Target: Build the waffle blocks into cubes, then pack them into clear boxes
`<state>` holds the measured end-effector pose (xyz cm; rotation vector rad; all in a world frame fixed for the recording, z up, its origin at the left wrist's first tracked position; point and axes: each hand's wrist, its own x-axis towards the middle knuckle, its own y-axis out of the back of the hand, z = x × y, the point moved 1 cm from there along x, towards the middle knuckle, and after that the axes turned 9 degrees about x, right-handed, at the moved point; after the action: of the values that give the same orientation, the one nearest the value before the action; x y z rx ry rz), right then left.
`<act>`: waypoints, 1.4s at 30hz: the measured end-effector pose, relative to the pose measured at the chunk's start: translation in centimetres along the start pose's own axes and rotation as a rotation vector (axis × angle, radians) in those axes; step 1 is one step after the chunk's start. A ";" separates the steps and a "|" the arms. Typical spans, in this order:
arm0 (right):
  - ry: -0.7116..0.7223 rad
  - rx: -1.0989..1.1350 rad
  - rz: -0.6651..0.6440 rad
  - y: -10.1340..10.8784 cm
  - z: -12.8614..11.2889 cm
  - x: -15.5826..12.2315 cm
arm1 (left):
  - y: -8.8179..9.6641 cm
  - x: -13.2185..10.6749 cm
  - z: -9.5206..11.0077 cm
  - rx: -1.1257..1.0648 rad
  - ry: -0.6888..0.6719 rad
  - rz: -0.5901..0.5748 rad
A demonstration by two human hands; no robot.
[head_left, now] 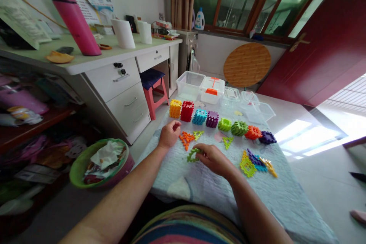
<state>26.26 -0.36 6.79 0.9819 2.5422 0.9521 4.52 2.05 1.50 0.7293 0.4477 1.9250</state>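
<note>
Leftward of left hand [170, 134], perhaps paper-filled basket [74, 169]

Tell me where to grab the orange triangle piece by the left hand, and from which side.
Probably pinch its toothed outer edges from above: the orange triangle piece lies flat on the cloth, so no side gives purchase. The left hand sits right beside it.

Cloth-covered table [281, 198] with 8 lattice cubes [212, 119], loose flat pieces [254, 162], clear plastic boxes [189, 84]

Fuzzy cloth table cover [200, 183] — glossy plastic grid tiles [248, 166]; clear plastic bins [187, 84].
</note>
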 end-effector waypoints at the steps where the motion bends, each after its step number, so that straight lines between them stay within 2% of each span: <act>1: -0.062 0.040 0.031 0.5 0.6 -0.4 | 0.0 0.0 0.0 0.002 0.004 -0.003; 3: -0.150 0.063 0.066 1.5 1.7 -1.1 | -0.1 0.0 -0.1 0.004 0.008 -0.010; 5: -0.181 -0.002 0.111 2.2 2.6 -1.7 | -0.1 0.0 -0.1 0.003 0.011 -0.017; 9: -0.131 -0.222 0.277 2.9 3.5 -2.5 | 0.0 0.1 -0.1 0.025 0.022 -0.027; 17: -0.146 -0.316 0.120 1.6 2.7 -1.9 | 0.0 0.1 -0.1 0.031 0.028 -0.035; 19: -0.130 -0.327 0.110 1.8 2.5 -2.0 | 0.1 0.1 0.0 0.038 0.021 -0.037; 22: -0.106 -0.345 0.185 4.0 2.8 -2.7 | 0.1 0.2 0.1 0.049 0.019 -0.042; 27: -0.206 -0.441 0.378 11.5 5.2 -3.6 | 0.2 0.2 0.1 0.073 0.034 -0.055; 29: -0.264 -0.485 0.384 14.4 6.6 -3.4 | 0.2 0.2 0.2 0.079 0.035 -0.053; 31: -0.324 -0.514 0.341 16.3 8.0 -2.9 | 0.2 0.2 0.3 0.081 0.036 -0.052; 35: -0.368 -0.507 0.238 17.8 9.9 -1.8 | 0.2 0.3 0.2 0.081 0.036 -0.053; 40: -0.360 -0.489 0.158 17.7 10.3 -1.1 | 0.1 0.3 -0.1 0.085 0.033 -0.062; 42: -0.381 -0.482 0.165 17.6 10.1 -1.1 | 0.1 0.3 -0.2 0.088 0.034 -0.065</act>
<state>40.49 13.59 10.69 1.1014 1.8267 1.2107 4.25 2.23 1.51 0.7308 0.5729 1.8680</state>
